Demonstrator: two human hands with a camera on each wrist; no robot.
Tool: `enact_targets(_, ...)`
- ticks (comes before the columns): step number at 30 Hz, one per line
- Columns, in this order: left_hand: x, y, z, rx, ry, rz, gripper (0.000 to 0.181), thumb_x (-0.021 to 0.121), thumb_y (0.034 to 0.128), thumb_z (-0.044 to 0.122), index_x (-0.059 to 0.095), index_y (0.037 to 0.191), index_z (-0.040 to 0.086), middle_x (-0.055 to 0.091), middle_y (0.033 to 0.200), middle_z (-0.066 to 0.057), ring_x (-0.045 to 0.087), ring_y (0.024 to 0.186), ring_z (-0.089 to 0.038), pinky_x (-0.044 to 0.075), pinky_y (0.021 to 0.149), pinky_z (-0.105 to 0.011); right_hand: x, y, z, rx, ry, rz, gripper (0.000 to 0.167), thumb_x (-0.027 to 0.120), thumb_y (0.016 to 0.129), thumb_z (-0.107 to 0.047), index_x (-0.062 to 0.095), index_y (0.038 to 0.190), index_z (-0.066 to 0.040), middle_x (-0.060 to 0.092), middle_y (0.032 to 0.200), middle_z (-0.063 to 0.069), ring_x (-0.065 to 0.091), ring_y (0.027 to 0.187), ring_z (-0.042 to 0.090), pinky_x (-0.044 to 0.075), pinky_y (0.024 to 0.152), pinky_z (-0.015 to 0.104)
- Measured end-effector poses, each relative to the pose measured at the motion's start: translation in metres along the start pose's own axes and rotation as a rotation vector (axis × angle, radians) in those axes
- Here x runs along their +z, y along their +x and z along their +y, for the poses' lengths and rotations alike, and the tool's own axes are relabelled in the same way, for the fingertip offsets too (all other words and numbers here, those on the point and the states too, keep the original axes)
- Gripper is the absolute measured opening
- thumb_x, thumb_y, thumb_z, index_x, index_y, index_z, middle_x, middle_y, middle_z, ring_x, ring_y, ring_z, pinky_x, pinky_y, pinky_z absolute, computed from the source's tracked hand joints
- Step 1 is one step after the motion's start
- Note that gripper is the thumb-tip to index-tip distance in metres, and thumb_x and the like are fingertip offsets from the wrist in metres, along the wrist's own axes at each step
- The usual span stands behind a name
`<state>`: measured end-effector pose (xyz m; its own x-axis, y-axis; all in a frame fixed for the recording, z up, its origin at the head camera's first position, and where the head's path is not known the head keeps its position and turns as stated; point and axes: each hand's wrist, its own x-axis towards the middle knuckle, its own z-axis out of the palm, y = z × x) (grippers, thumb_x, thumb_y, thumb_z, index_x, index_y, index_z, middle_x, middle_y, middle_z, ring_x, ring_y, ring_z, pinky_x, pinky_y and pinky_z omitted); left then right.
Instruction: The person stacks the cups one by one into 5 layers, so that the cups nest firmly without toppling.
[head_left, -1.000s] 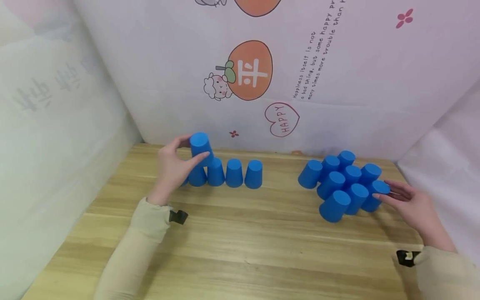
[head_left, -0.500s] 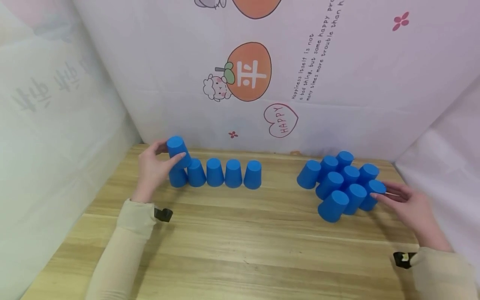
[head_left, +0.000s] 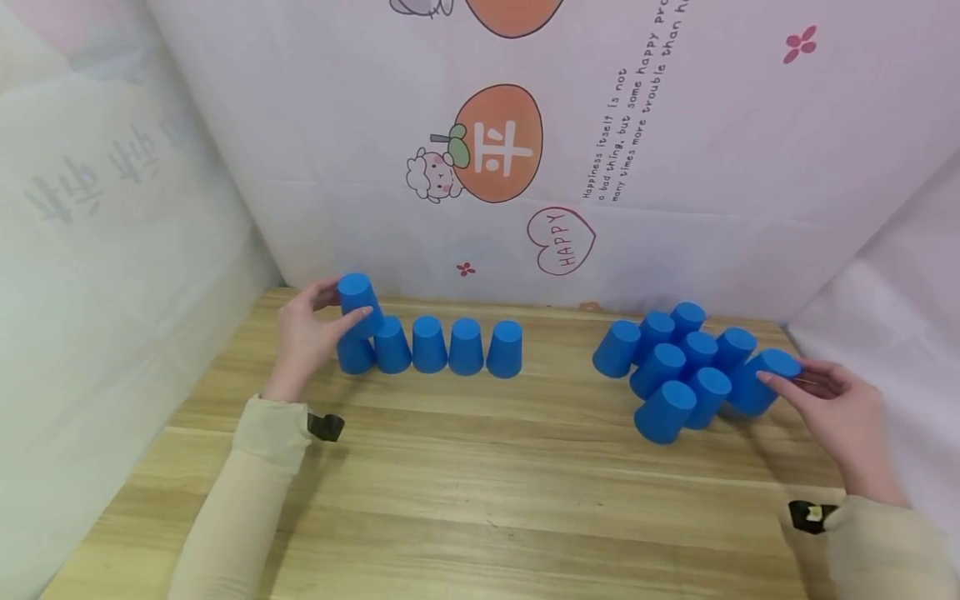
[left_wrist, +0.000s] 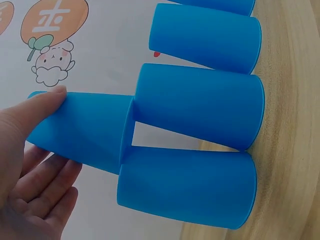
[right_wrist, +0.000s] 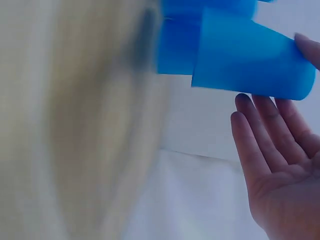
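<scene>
My left hand (head_left: 306, 337) pinches an upside-down blue cup (head_left: 362, 307) between thumb and fingers. Its rim touches the tops of the two leftmost cups of a row, bridging the gap between them, as the left wrist view shows. That row of upside-down blue cups (head_left: 429, 346) runs to the right of the hand. On the right, my right hand (head_left: 843, 417) grips another blue cup (head_left: 763, 383) by its sides, at the right edge of a cluster of upside-down blue cups (head_left: 666, 412). In the right wrist view this cup (right_wrist: 250, 57) is raised off the wooden surface.
The wooden table (head_left: 480, 492) stretches in front of the cups. Behind stands a printed white cloth (head_left: 337, 150), with further cloth (head_left: 892, 275) hanging at the right and left sides. Bare wood lies between row and cluster.
My left hand has carried its cup leftward to the row's left end, then held nearly still. My right hand has lifted a cup from the cluster and moved slightly right.
</scene>
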<state>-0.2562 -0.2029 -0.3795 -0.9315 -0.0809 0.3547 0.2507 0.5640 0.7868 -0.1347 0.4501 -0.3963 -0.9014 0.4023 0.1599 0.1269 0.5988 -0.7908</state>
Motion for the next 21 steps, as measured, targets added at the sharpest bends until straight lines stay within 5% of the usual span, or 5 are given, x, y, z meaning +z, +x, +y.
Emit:
enact_targets(5, 0.0, 0.0, -0.004, -0.009, -0.033, 0.001, 0.071, 0.082, 0.0869, 0.043, 0.057, 0.141, 0.004, 0.064, 0.132, -0.019, 0.057, 0.125, -0.037, 0.041, 0.107, -0.058, -0.008, -0.007, -0.042, 0.031, 0.137, 0.218, 0.044, 0.083, 0.087, -0.024, 0.064, 0.127, -0.023, 0.06, 0.1, -0.027, 0.057, 0.092, -0.009, 0.044, 0.076, 0.005)
enact_targets(10, 0.001, 0.001, -0.007, -0.009, -0.04, 0.005, 0.072, 0.082, 0.0865, 0.043, 0.057, 0.14, 0.003, 0.064, 0.131, -0.019, 0.057, 0.125, -0.036, 0.04, 0.107, -0.058, 0.001, -0.016, -0.094, -0.075, 0.203, 0.273, 0.051, 0.084, 0.086, -0.013, 0.066, 0.134, -0.013, 0.065, 0.11, -0.013, 0.062, 0.098, 0.001, 0.046, 0.081, 0.008)
enact_targets(15, 0.001, 0.001, -0.007, -0.015, -0.041, -0.002, 0.072, 0.082, 0.0865, 0.044, 0.058, 0.14, 0.002, 0.064, 0.131, -0.019, 0.057, 0.125, -0.036, 0.04, 0.107, -0.058, 0.03, -0.025, -0.138, -0.27, 0.308, 0.176, 0.048, 0.085, 0.08, 0.001, 0.069, 0.126, -0.003, 0.071, 0.108, -0.004, 0.067, 0.097, 0.01, 0.05, 0.082, 0.011)
enact_targets(21, 0.0, 0.001, -0.007, -0.015, -0.041, -0.005, 0.071, 0.082, 0.087, 0.043, 0.058, 0.139, 0.001, 0.065, 0.13, -0.02, 0.058, 0.123, -0.037, 0.041, 0.107, -0.058, 0.092, -0.035, -0.168, -0.468, 0.282, -0.001, 0.044, 0.087, 0.082, -0.008, 0.07, 0.124, -0.005, 0.072, 0.112, 0.001, 0.067, 0.099, 0.013, 0.052, 0.086, 0.019)
